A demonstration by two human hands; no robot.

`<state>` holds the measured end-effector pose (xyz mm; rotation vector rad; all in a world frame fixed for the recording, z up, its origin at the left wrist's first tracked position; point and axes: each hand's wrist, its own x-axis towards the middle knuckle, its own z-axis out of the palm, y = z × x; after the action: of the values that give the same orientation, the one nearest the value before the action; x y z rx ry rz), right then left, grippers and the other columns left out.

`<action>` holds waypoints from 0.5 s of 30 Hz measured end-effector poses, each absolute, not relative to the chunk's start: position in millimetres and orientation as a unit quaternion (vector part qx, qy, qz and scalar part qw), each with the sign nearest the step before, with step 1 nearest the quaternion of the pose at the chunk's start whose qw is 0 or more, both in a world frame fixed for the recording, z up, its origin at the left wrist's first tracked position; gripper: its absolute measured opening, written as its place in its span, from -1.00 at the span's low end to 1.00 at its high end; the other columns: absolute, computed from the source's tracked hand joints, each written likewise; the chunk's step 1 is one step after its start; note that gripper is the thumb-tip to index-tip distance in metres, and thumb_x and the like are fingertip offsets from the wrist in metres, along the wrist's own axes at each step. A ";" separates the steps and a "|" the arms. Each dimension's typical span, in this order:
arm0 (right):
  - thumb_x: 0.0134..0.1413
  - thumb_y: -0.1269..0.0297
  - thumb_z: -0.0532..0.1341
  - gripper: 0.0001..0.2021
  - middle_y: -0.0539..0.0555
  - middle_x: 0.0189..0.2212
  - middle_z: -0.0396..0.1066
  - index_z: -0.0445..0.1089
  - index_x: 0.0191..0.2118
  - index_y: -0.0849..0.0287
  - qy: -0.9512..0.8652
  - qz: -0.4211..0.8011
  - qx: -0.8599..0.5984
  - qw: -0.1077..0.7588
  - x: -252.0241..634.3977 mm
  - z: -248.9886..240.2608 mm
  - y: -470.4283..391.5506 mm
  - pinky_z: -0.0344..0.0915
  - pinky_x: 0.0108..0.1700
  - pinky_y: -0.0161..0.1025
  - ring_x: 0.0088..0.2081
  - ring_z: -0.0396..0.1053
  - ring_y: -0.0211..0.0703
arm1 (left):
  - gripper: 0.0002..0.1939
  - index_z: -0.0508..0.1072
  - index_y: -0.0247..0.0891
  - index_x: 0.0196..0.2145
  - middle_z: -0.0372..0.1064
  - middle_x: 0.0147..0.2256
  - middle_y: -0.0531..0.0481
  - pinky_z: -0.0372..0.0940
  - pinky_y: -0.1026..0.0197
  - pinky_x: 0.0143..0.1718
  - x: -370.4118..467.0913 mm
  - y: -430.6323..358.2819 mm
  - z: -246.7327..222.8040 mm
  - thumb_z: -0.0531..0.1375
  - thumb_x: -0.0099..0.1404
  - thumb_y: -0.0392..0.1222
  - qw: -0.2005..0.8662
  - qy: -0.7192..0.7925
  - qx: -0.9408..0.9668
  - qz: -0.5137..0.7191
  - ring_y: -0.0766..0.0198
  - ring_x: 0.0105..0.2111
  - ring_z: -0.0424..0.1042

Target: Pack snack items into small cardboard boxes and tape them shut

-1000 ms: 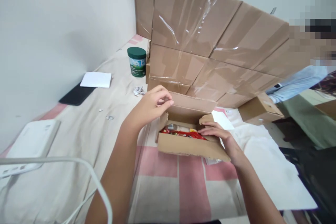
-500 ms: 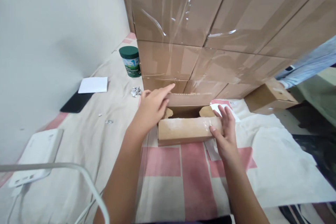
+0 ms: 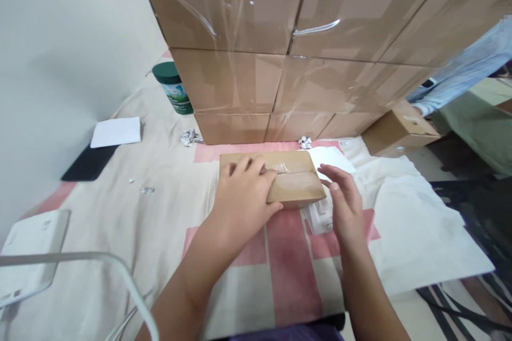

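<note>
A small brown cardboard box (image 3: 298,184) lies on the checked cloth with its top flaps folded down and a seam running along the top. My left hand (image 3: 244,189) rests on the left part of the box, fingers spread over the top and the thumb near the front edge. Just off the box's right end, my right hand (image 3: 344,197) is held with its fingers apart and nothing in it. White paper (image 3: 332,159) lies behind the right end of the box, and small white pieces (image 3: 320,218) lie in front of it.
Stacked, taped cartons (image 3: 240,82) rise behind the box. At left are a green-lidded tub (image 3: 174,88), a notepad (image 3: 116,132), a black phone (image 3: 90,162), a white power bank (image 3: 34,253) and a cable. Another person's sleeved arm (image 3: 460,82) reaches a second box (image 3: 400,130) at right.
The box's open flaps have been folded down. My left hand has moved onto its top, and my right hand has come off its right end. The view has shifted.
</note>
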<state>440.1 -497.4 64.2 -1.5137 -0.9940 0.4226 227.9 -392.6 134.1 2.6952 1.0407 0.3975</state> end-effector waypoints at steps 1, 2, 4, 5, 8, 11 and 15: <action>0.33 -0.04 0.15 -0.68 0.13 0.14 0.43 0.46 0.01 0.00 -0.419 0.173 -0.672 0.586 448.5 63.1 -503.4 0.32 0.22 0.06 0.23 0.34 0.10 | -0.61 0.55 -0.08 -0.06 0.45 0.02 -0.11 0.25 -0.16 0.03 226.9 -390.5 134.6 0.42 0.17 0.03 0.117 0.357 0.917 0.132 -0.11 0.06 0.35; 0.33 -0.09 0.12 -0.64 0.14 0.09 0.46 0.50 -0.11 0.04 -0.411 0.169 -0.695 0.565 457.3 61.0 -510.0 0.33 0.19 0.04 0.20 0.35 0.11 | -0.59 0.55 -0.07 -0.06 0.45 0.02 -0.10 0.24 -0.17 0.05 225.9 -388.1 135.2 0.42 0.15 0.04 0.122 0.360 0.916 0.131 -0.12 0.07 0.35; 0.30 -0.21 0.08 -0.53 0.16 0.03 0.48 0.52 -0.24 0.08 -0.386 0.197 -0.746 0.506 473.8 54.3 -524.1 0.37 0.11 0.03 0.12 0.39 0.11 | -0.56 0.55 -0.05 -0.05 0.44 0.04 -0.11 0.22 -0.21 0.08 225.2 -383.7 135.7 0.43 0.13 0.06 0.129 0.368 0.912 0.128 -0.15 0.09 0.33; 0.27 -0.27 0.07 -0.48 0.16 -0.01 0.50 0.52 -0.24 0.09 -0.367 0.225 -0.767 0.475 480.2 50.2 -531.1 0.38 0.07 0.03 0.05 0.42 0.10 | -0.55 0.56 -0.05 -0.04 0.43 0.04 -0.11 0.22 -0.22 0.08 225.2 -382.1 135.4 0.44 0.12 0.05 0.129 0.373 0.910 0.126 -0.17 0.09 0.33; 0.21 -0.37 0.07 -0.39 0.12 -0.18 0.54 0.51 -0.14 0.11 -0.322 0.310 -0.791 0.418 489.0 39.6 -549.0 0.41 0.02 0.04 -0.13 0.47 0.05 | -0.59 0.57 -0.03 -0.07 0.43 -0.01 -0.10 0.22 -0.22 0.07 224.7 -381.4 133.4 0.43 0.12 0.04 0.114 0.378 0.908 0.140 -0.17 0.05 0.34; 0.20 -0.37 0.08 -0.40 0.13 -0.10 0.56 0.54 -0.27 0.10 -0.325 0.347 -0.778 0.410 485.9 35.8 -559.4 0.37 0.11 0.02 -0.07 0.48 0.06 | -0.67 0.58 -0.01 -0.10 0.43 -0.07 -0.11 0.22 -0.25 0.08 224.8 -389.5 135.7 0.41 0.17 0.02 0.085 0.382 0.905 0.168 -0.18 0.01 0.35; 0.21 -0.32 0.12 -0.44 0.14 -0.06 0.58 0.56 -0.33 0.09 -0.317 0.371 -0.770 0.411 481.8 35.3 -563.4 0.33 0.17 0.04 -0.01 0.47 0.11 | -0.64 0.50 -0.09 0.08 0.39 0.08 -0.25 0.24 -0.30 0.08 246.0 -418.3 137.2 0.26 0.33 -0.17 0.056 0.374 0.903 0.204 -0.27 0.11 0.32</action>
<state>481.8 -563.4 35.3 -1.9378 -0.7975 0.9337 246.0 -418.3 137.2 2.7396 1.1337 0.6185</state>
